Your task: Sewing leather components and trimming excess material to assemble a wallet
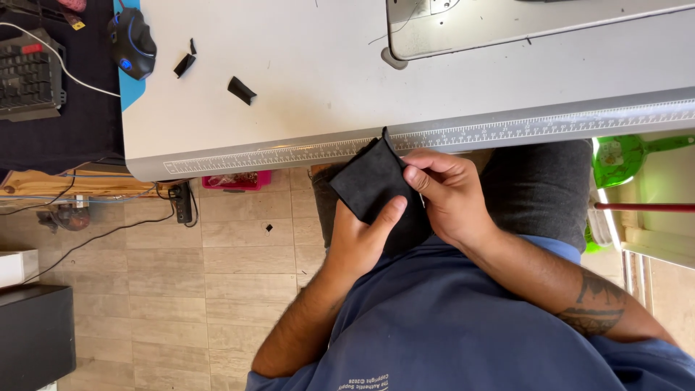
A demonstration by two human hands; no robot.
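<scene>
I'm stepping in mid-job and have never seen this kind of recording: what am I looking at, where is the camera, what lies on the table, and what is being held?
There is no machine arm here: a seated person works with two bare hands. The single picture comes from a camera worn on the head, looking down past the blue shirt to the lap.

The left hand and the right hand both hold a square of black fabric just below the table edge, the left thumb pressed on it.

The white sewing table has a ruler strip along its near edge. On it lie small black fabric scraps, and the base of a sewing machine sits at the top. To the left are a computer mouse and a keyboard. Below is a tiled floor.
</scene>
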